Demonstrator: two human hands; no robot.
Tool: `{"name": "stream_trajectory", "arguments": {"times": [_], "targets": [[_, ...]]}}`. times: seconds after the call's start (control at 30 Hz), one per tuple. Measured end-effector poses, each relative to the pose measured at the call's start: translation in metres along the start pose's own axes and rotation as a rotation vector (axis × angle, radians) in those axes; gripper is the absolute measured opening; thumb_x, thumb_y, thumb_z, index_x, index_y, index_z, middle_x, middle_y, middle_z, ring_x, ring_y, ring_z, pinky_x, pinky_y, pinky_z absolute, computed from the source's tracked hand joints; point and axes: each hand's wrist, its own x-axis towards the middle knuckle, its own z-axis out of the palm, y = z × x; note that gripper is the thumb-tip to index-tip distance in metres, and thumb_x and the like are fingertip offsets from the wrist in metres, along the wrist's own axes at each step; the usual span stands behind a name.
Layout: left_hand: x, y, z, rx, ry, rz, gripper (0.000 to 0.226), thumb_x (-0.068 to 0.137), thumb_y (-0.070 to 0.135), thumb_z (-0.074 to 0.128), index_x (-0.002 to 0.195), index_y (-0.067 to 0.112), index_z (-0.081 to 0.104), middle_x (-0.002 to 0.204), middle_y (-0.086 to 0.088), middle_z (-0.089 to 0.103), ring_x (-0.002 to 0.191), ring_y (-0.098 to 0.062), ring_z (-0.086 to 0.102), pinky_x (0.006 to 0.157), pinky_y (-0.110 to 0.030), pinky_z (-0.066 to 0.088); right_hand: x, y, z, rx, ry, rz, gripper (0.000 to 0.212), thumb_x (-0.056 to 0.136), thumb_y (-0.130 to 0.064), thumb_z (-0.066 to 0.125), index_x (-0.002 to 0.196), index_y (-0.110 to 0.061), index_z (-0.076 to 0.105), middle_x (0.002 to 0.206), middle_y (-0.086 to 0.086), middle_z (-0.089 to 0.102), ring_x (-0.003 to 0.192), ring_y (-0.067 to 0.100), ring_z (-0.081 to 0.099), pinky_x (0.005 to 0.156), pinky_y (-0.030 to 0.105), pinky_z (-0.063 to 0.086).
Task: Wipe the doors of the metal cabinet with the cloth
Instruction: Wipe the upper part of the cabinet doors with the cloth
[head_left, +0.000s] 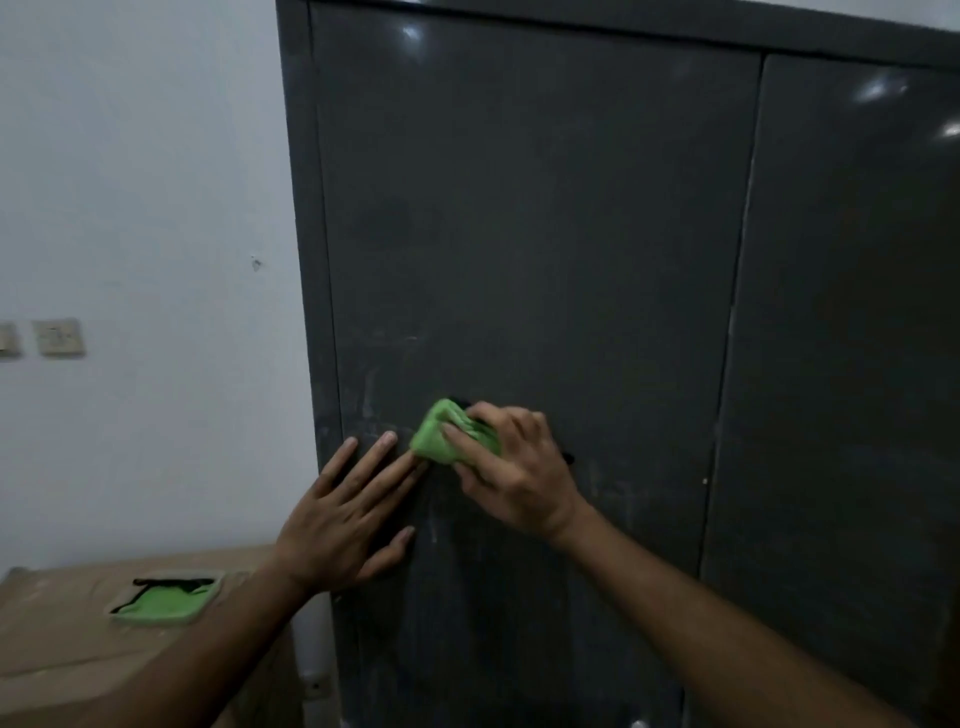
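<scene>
**Cabinet wipe-down, left door**

Right hand (511, 470) grips the bunched green cloth (449, 434) against the grey cabinet's left door (519, 234), low down. Left hand (345, 514) lies flat beside it, fingers spread on the metal.

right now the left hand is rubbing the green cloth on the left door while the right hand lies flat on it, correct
Not quite: the hands are swapped. In the head view the right hand holds the green cloth against the left door, while the left hand lies flat on it with fingers spread.
</scene>
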Motion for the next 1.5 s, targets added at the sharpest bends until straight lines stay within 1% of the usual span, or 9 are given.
{"name": "stream_trajectory", "arguments": {"times": [0.23,0.47,0.67,0.87,1.07,1.23,1.3,1.43,1.5], "targets": [[0.0,0.001,-0.001,-0.009,0.005,-0.013,0.077,0.089,0.051,0.058,0.154,0.013,0.039,0.164,-0.003,0.031,0.151,-0.028,0.029,0.124,-0.049,0.019,0.095,0.062,-0.014,-0.12,0.27,0.469,0.041,0.094,-0.035,0.058,0.128,-0.012,0.063,0.13,0.019,0.054,0.109,0.035,0.049,0.09,0.044,0.042],[-0.013,0.006,0.0,-0.045,-0.01,0.031,0.065,0.096,0.042,0.058,0.15,0.01,0.044,0.159,-0.011,0.039,0.151,-0.027,0.03,0.124,-0.046,0.022,0.041,0.016,-0.005,0.028,0.009,-0.153,0.033,0.093,-0.025,0.066,0.124,-0.012,0.069,0.121,0.016,0.066,0.094,0.035,0.064,0.077,0.042,0.051],[-0.019,0.007,0.004,-0.029,-0.005,0.039,0.062,0.098,0.045,0.056,0.148,0.01,0.047,0.157,-0.011,0.041,0.15,-0.027,0.032,0.123,-0.044,0.024,0.13,0.021,0.005,0.021,0.272,0.382,0.034,0.095,-0.027,0.059,0.126,-0.015,0.065,0.13,0.014,0.057,0.103,0.031,0.05,0.082,0.041,0.043],[-0.02,0.012,0.006,-0.028,0.087,0.067,0.055,0.098,0.039,0.061,0.143,0.008,0.052,0.148,-0.013,0.051,0.142,-0.029,0.043,0.115,-0.045,0.037,0.099,-0.017,0.016,0.063,-0.17,-0.443,0.042,0.086,-0.023,0.069,0.128,-0.018,0.066,0.131,0.015,0.061,0.102,0.032,0.06,0.08,0.042,0.048],[-0.022,0.015,0.003,-0.023,0.065,0.05,0.049,0.1,0.038,0.058,0.14,0.009,0.056,0.151,-0.01,0.049,0.143,-0.027,0.043,0.117,-0.042,0.035,0.166,-0.009,0.018,0.087,0.18,0.244,0.036,0.091,-0.023,0.063,0.126,-0.014,0.066,0.128,0.016,0.059,0.101,0.031,0.053,0.08,0.04,0.042],[-0.025,0.016,0.003,-0.044,0.062,0.059,0.046,0.098,0.034,0.06,0.137,0.009,0.057,0.146,-0.011,0.053,0.139,-0.027,0.047,0.115,-0.043,0.037,0.1,-0.03,0.015,0.048,-0.262,-0.587,0.045,0.089,-0.024,0.064,0.134,-0.02,0.061,0.137,0.011,0.058,0.107,0.029,0.06,0.085,0.041,0.049],[-0.029,0.015,0.0,-0.045,0.018,0.075,0.046,0.1,0.031,0.058,0.14,0.01,0.055,0.149,-0.01,0.051,0.14,-0.026,0.047,0.116,-0.042,0.037,0.121,0.003,0.007,0.026,-0.177,-0.47,0.043,0.09,-0.024,0.065,0.133,-0.02,0.061,0.134,0.013,0.059,0.106,0.029,0.057,0.082,0.041,0.047],[-0.029,0.021,-0.002,-0.036,-0.011,0.056,0.045,0.101,0.031,0.052,0.14,0.011,0.055,0.149,-0.01,0.051,0.139,-0.026,0.047,0.115,-0.041,0.037,0.158,0.01,0.007,0.058,0.157,0.22,0.034,0.092,-0.025,0.062,0.125,-0.018,0.067,0.127,0.013,0.06,0.101,0.031,0.053,0.079,0.041,0.043],[-0.03,0.023,-0.004,-0.055,-0.014,0.045,0.043,0.102,0.031,0.049,0.139,0.01,0.056,0.148,-0.011,0.052,0.137,-0.027,0.048,0.114,-0.043,0.037,0.132,-0.023,0.024,0.106,0.087,0.107,0.038,0.089,-0.02,0.065,0.127,-0.018,0.066,0.128,0.015,0.061,0.1,0.034,0.057,0.08,0.042,0.045]]}}
